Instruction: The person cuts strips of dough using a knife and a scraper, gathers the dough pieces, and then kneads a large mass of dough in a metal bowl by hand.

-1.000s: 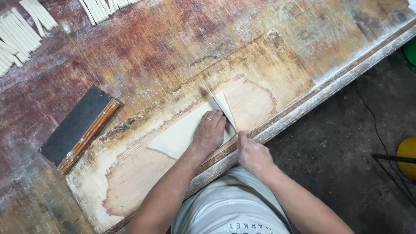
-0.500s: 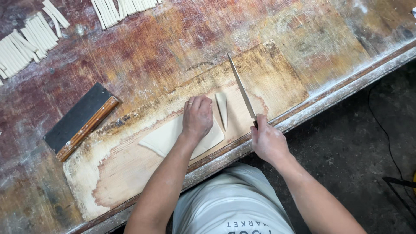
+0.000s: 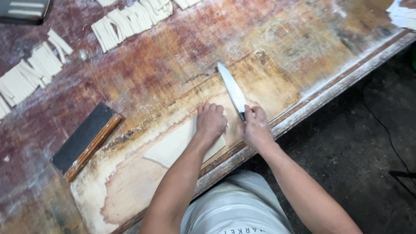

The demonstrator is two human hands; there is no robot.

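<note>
Since the earlier frame, the knife [image 3: 232, 90] has swung from a position right of the dough to lie with its blade flat-looking and angled toward the upper left, its tip near the centre of the frame, and the two hands have drawn closer together. Right hand [image 3: 256, 127]: fingers closed around the knife handle, just right of centre. Left hand [image 3: 210, 122]: palm down, fingers curled narrow and pressing on the upper right end of the folded dough sheet [image 3: 177, 143], which lies pale and flat, running toward the lower left beneath the forearm. Dough and hands sit on a floured wooden board [image 3: 268, 73] that occupies the middle of the frame, near the front edge of the worn, reddish work table [image 3: 164, 56]. Left of the board: a dark rectangular block with a wooden edge [image 3: 86, 141], well apart from the hands. Upper left of the frame: rows of cut dough strips [image 3: 130, 21] laid side by side, with further strips at the far left edge. Lower centre: the person's light-coloured shirt; right side: dark floor.
</note>
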